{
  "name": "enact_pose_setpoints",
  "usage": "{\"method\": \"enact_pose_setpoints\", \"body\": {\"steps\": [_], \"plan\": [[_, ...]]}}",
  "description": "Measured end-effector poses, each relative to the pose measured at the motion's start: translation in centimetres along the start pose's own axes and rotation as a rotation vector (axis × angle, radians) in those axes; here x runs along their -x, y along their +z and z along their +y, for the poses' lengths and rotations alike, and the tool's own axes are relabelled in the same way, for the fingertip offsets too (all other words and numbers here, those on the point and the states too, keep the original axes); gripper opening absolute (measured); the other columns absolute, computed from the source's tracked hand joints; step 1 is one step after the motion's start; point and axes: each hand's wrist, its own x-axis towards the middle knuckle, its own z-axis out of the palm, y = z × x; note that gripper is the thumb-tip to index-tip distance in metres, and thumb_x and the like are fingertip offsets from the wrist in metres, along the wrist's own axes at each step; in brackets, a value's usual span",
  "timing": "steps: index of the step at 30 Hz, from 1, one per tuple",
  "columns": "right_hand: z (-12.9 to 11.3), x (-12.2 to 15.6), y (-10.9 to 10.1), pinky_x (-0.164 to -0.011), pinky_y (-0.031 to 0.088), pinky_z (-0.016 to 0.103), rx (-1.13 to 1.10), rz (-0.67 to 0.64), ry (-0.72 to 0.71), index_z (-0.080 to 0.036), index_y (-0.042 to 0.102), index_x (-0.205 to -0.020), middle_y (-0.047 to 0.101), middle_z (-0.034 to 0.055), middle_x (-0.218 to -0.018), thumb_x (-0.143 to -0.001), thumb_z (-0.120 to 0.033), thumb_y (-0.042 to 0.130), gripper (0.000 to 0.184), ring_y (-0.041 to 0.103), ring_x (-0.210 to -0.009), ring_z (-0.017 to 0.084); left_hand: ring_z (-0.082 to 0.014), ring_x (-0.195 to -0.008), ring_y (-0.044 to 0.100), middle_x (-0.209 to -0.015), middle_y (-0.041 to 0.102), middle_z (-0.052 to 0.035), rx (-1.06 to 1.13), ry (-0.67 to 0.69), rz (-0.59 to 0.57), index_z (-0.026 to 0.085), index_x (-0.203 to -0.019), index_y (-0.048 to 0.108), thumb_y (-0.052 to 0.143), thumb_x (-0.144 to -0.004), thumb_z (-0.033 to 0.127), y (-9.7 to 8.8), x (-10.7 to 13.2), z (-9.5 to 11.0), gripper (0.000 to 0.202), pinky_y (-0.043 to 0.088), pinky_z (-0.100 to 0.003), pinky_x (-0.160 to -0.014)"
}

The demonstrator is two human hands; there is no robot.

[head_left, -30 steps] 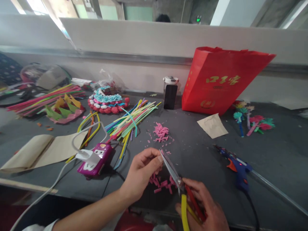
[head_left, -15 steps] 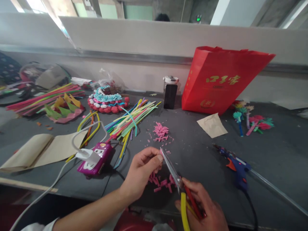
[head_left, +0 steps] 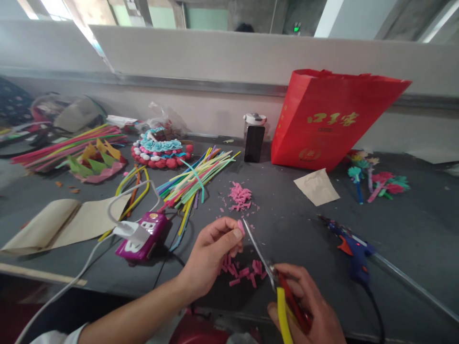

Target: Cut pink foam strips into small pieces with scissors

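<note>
Between thumb and fingers, my left hand pinches a small pink piece; its tip sticks out past the thumb. My right hand is wrapped round the red and yellow handles of a pair of scissors. The scissors' blade tips point up and away, just right of the pink piece and apart from it. Below my left hand lie several short pink sticks, partly hidden by it. Farther off, a heap of smaller pink cut pieces rests on the dark table among tiny scraps.
A purple power strip with a white plug is at left, near a bundle of coloured strips. On the right lie a blue glue gun and brown paper. A red bag and a phone stand behind.
The scissors and my right hand have moved slightly right and down, away from the pink piece. More of that piece now shows above my left thumb.
</note>
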Motion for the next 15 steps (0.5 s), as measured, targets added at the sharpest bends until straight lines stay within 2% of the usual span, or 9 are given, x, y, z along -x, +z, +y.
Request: {"method": "enact_pose_setpoints", "body": {"steps": [5,15], "plan": [[0.25,0.10,0.24,-0.048,0.046,0.016,0.034,0.004,-0.017,-0.025,0.056,-0.107,0.057,-0.0071,-0.056,-0.075,-0.044,0.064,0.038,0.064,-0.055,0.013,-0.0090,-0.056,0.043,-0.059,0.052,0.0031,-0.004,-0.012,0.007,0.016,-0.076,0.062,0.073,-0.077,0.033,-0.01,0.04,0.08,0.021,0.033,-0.022,-0.057],[0.33,0.19,-0.03,-0.050,0.043,0.014,0.008,-0.049,0.000,-0.027,0.056,-0.109,0.058,-0.0082,-0.059,-0.076,-0.036,0.062,0.035,0.064,-0.060,0.011,-0.0082,-0.057,0.042,-0.061,0.053,0.0028,-0.012,-0.006,-0.007,0.016,-0.076,0.062,0.072,-0.079,0.031,-0.21,0.04,-0.22,0.019,0.031,-0.022,-0.057]]}}
